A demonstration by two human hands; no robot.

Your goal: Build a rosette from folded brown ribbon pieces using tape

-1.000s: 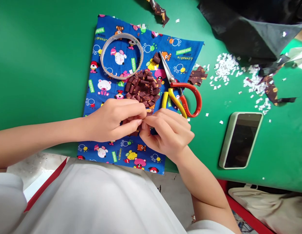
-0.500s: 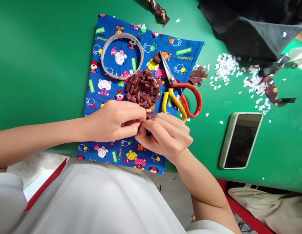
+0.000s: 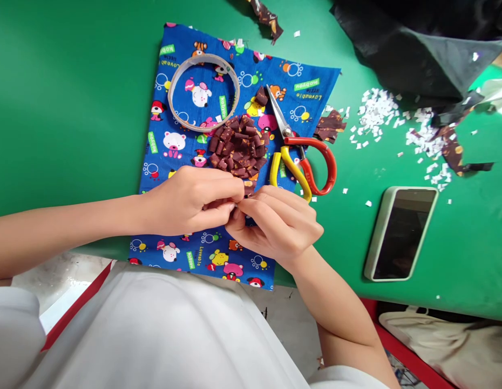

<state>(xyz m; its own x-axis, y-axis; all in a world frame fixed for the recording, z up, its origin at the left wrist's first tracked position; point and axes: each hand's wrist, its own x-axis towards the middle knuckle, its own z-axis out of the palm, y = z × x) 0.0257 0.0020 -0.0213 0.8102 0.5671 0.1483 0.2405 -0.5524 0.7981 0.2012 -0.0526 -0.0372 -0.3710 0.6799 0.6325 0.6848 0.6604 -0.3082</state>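
"Loveable", "little" and "kobyou", that's the lettering all over the blue cloth! Left hand and right hand meet at the fingertips, each grip pinched closed; what's between them, I can't tell. Brown pieces sit heaped on the cloth just beyond the left hand, red-and-yellow-handled scissors beside them.

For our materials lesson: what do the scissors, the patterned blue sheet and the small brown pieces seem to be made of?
Scissors: blades probably steel, shiny grey; red and yellow handles likely plastic-coated, glossy and evenly coloured.
Blue sheet: probably printed cloth, matte, slightly wrinkled.
Brown pieces: matte, thin-looking; perhaps patterned fabric, though paper is possible.
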